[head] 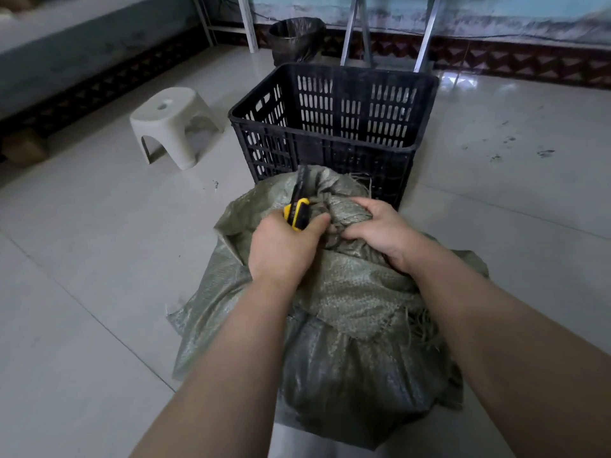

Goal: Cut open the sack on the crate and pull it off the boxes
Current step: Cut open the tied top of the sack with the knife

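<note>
- Sack (347, 292) of green woven plastic bulges in the foreground, just in front of a black slotted crate (330, 137); what it rests on is hidden.
- Left grip (284, 249) is curled round a yellow-and-black knife (297, 214), whose dark front end points toward the crate over the sack's bunched top.
- Right grip (380, 233) clutches the sack's gathered neck, just beside the knife.
- White stool (172, 120) stands on the tiled floor (99, 259) left of the crate; a lined bin (296, 38) stands behind the crate.
</note>
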